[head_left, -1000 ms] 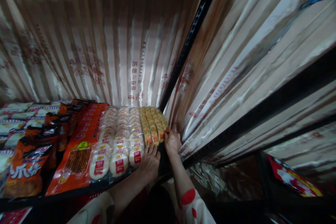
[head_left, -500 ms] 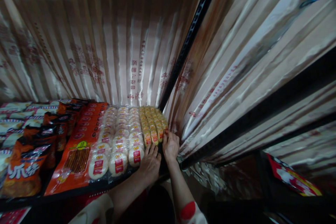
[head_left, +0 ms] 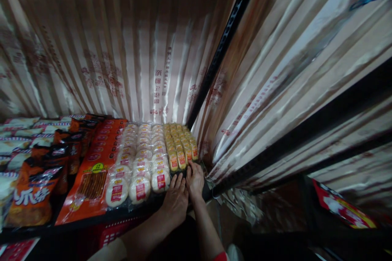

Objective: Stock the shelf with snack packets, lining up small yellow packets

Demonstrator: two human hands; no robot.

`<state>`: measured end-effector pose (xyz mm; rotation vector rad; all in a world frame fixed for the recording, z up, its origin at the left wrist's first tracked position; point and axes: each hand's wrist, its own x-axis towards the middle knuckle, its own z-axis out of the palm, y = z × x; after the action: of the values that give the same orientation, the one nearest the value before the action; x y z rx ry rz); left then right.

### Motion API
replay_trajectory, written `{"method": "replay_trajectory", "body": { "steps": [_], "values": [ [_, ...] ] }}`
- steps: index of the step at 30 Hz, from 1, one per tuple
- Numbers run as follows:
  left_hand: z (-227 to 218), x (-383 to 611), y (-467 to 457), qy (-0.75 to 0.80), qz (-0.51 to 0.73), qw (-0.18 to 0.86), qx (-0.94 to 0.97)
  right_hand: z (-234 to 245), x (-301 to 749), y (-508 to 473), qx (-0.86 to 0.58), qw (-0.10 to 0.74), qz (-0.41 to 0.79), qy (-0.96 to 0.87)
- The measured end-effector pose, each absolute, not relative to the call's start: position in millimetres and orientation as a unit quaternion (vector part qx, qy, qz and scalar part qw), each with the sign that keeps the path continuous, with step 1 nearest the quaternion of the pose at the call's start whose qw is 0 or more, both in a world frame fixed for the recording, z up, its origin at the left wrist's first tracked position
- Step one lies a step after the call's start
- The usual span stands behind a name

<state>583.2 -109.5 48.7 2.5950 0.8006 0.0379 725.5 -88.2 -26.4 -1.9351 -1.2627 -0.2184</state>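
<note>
Small yellow-wrapped snack packets stand in tight rows at the right end of the black shelf. My right hand is just in front of them, its fingertips at the lower front of the right-hand rows. Beside it, my left hand rests near the shelf's front edge with fingers stretched out, below the packets. Neither hand holds anything that I can see. Left of the yellow packets lie clear-wrapped round white crackers in several rows, near my left hand.
Further left are flat orange snack bags, orange-and-black bags and white packs. A black upright post rises behind the packets. Pleated printed curtains hang behind. A red basket shows under the shelf.
Both hands have drawn back slightly toward the shelf's front edge. My right hand has left the right side of the yellow packets and moved to their front, closer to my left hand.
</note>
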Motion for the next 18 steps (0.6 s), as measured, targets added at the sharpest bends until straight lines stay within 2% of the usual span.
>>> {"method": "replay_trajectory", "body": {
  "steps": [7, 18],
  "values": [
    [38, 577, -121, 0.277, 0.063, 0.215, 0.934, -25, 725, -90, -0.752, 0.42, -0.082, -0.502],
    [4, 539, -152, 0.2, 0.203, 0.231, 0.93, -12, 685, -121, -0.724, 0.508, -0.07, -0.462]
  ]
}}
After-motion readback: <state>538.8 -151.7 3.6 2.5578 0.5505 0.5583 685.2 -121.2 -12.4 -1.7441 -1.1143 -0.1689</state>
